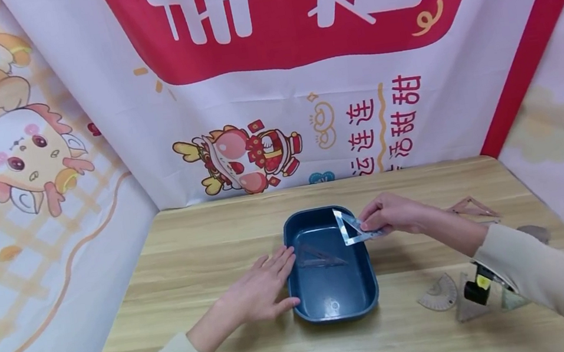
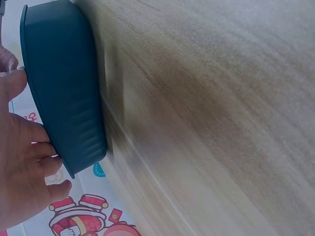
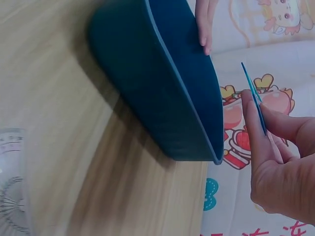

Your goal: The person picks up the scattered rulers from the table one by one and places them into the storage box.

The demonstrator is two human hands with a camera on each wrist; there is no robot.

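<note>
A dark blue rectangular basin [image 1: 335, 306] stands on the wooden table, with a clear set square [image 1: 320, 259] lying inside it. My right hand [image 1: 386, 214] pinches another clear set square [image 1: 346, 228] between thumb and fingers, over the basin's right rim. In the right wrist view this set square [image 3: 256, 101] is seen edge-on, apart from the basin [image 3: 142, 83]. My left hand [image 1: 264, 285] rests its spread fingers against the basin's left rim. The left wrist view shows the left fingertips [image 2: 51, 164] touching that rim, fingers fairly straight.
Right of the basin lie a protractor [image 1: 439, 293], a set square [image 1: 471, 300] and a greenish clear piece [image 1: 512, 299], partly behind the right wrist camera. Farther back are a pinkish set square [image 1: 473, 207] and a greyish rounded piece [image 1: 534, 233]. A printed cloth [image 1: 261, 95] hangs behind the table.
</note>
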